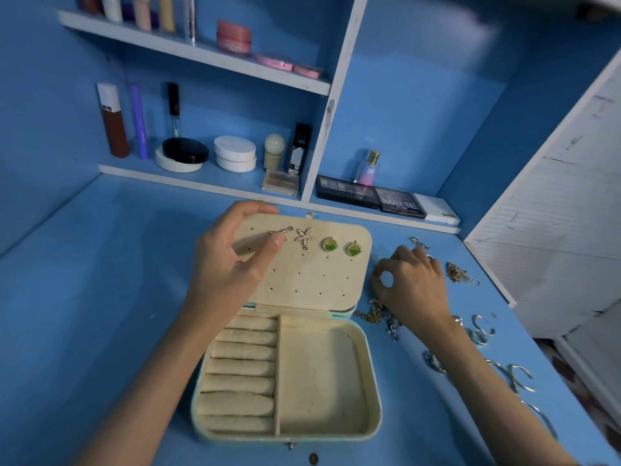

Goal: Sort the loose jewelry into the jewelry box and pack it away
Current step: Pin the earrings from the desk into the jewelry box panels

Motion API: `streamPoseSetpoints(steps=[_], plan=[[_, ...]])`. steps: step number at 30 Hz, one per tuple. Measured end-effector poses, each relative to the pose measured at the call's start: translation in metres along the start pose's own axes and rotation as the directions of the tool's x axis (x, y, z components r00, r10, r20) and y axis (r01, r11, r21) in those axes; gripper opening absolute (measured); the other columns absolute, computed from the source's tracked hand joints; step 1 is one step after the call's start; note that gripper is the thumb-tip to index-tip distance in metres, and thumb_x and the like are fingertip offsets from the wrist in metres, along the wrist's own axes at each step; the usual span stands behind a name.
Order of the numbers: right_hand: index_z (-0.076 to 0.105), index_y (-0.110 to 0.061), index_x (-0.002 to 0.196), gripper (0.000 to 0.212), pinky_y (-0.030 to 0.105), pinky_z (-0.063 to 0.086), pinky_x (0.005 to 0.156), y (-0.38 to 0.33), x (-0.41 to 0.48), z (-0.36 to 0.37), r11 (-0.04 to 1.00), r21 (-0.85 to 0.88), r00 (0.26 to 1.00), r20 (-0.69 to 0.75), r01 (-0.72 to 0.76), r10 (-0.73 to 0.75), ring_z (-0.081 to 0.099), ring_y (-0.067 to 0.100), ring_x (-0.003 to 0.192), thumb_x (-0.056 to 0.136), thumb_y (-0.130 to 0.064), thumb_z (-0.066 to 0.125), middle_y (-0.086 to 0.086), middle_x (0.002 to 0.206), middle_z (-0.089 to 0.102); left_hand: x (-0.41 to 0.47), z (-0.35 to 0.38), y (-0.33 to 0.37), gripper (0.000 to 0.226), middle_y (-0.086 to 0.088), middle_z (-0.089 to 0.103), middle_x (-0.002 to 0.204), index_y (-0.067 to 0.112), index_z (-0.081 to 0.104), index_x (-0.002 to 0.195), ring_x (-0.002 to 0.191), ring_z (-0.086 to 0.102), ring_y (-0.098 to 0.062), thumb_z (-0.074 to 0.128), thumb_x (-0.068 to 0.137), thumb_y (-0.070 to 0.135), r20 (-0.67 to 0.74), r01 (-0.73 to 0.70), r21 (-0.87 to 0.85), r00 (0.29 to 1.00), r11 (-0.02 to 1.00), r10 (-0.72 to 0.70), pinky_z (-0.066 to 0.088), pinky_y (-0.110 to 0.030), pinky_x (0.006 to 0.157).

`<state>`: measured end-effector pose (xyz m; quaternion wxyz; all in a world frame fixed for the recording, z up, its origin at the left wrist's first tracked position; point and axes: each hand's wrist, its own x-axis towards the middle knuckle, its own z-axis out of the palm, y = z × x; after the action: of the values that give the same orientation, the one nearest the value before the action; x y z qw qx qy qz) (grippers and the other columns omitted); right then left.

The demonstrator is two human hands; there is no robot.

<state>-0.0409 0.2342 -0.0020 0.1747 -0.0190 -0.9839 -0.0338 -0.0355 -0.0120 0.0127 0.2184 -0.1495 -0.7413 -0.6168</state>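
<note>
1. Cream lining shows inside the open jewelry box (319, 428) on the blue table (100, 297). Its ring rolls and tray hold nothing, while the raised lid panel (302, 280) carries a starfish earring (304, 237), two green earrings (329, 244) and a small gold earring (282, 231).
2. The left hand (228, 260) grips the panel, fingers curled over its top edge and thumb on its face. That brace should let a post push straight into a hole.
3. The right hand (413, 287) rests among loose chains (371, 312) beside the box. Thumb and forefinger tips meet, but I cannot tell whether they pinch anything. It is best to lift one piece clear of tangles.
4. Readable writing: "MATTE" on a palette (400, 201) and "SB" on a perfume bottle (368, 168).
</note>
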Motion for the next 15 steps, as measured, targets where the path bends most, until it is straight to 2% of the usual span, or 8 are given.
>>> streamPoseSetpoints(steps=[2,5,7,9,10,12,15], plan=[[0.070,-0.021,0.103,0.023,0.038,0.033,0.087,0.000,0.001,-0.001,0.998,-0.048,0.999,0.007,0.034,-0.034,0.048,0.028,0.103,0.089,-0.029,0.053,0.004,0.104,0.059,-0.001,0.000,0.001,0.022,0.019,0.065,0.096,0.029,0.061,0.102,0.079,0.057,0.014,0.070,0.086,0.017,0.003,0.002,-0.001,1.000,1.000,-0.002,0.040,-0.003,0.070],[0.068,-0.021,0.104,0.023,0.036,0.034,0.088,0.000,0.003,-0.001,0.998,-0.050,0.997,0.060,0.047,-0.044,0.048,0.025,0.104,0.090,-0.029,0.051,0.002,0.107,0.058,-0.001,0.000,0.002,0.023,0.021,0.064,0.101,0.028,0.062,0.101,0.095,0.058,0.009,0.070,0.085,0.013,-0.009,0.000,-0.002,1.000,1.000,0.000,0.038,-0.003,0.080],[0.070,-0.018,0.097,0.018,0.031,0.037,0.078,0.001,0.005,-0.001,0.994,0.110,0.999,0.054,0.005,-0.010,0.052,0.025,0.098,0.088,-0.023,0.055,0.002,0.098,0.059,-0.002,-0.002,0.005,0.024,0.026,0.063,0.100,0.027,0.062,0.100,0.097,0.057,0.008,0.070,0.084,0.011,-0.010,-0.018,0.011,1.000,1.000,0.018,0.037,-0.002,0.081],[0.068,-0.018,0.084,0.011,0.028,0.040,0.066,0.004,0.004,-0.004,0.947,0.318,0.998,0.056,-0.050,0.034,0.056,0.023,0.086,0.086,-0.016,0.058,-0.001,0.084,0.058,-0.004,-0.004,0.011,0.025,0.029,0.063,0.097,0.027,0.061,0.098,0.091,0.057,0.011,0.071,0.083,0.010,0.003,-0.048,0.032,0.999,0.998,0.048,0.037,0.000,0.077],[0.066,-0.020,0.078,0.012,0.027,0.042,0.063,0.005,0.005,-0.008,0.909,0.412,0.997,0.068,-0.069,0.045,0.057,0.019,0.079,0.085,-0.013,0.060,-0.003,0.078,0.058,-0.007,-0.006,0.014,0.024,0.026,0.064,0.095,0.025,0.061,0.098,0.091,0.057,0.012,0.071,0.083,0.009,0.006,-0.079,0.045,0.997,0.996,0.078,0.038,0.000,0.076],[0.062,-0.023,0.071,0.020,0.013,0.043,0.060,0.005,0.003,-0.021,0.807,0.585,0.996,0.074,-0.083,0.048,0.056,0.006,0.067,0.085,-0.008,0.062,-0.008,0.071,0.061,-0.017,-0.009,0.020,0.023,0.019,0.064,0.095,0.020,0.060,0.099,0.095,0.057,0.012,0.073,0.082,0.011,-0.002,-0.165,0.072,0.986,0.984,0.166,0.039,0.000,0.077],[0.065,-0.024,0.070,0.024,0.006,0.041,0.061,-0.004,0.001,-0.048,0.635,0.768,0.996,0.084,-0.082,0.027,0.055,-0.003,0.063,0.085,-0.006,0.063,-0.014,0.068,0.066,-0.038,-0.016,0.021,0.022,0.018,0.063,0.100,0.026,0.057,0.101,0.095,0.057,0.010,0.067,0.082,0.029,-0.007,-0.253,0.148,0.966,0.956,0.257,0.040,-0.003,0.082]])
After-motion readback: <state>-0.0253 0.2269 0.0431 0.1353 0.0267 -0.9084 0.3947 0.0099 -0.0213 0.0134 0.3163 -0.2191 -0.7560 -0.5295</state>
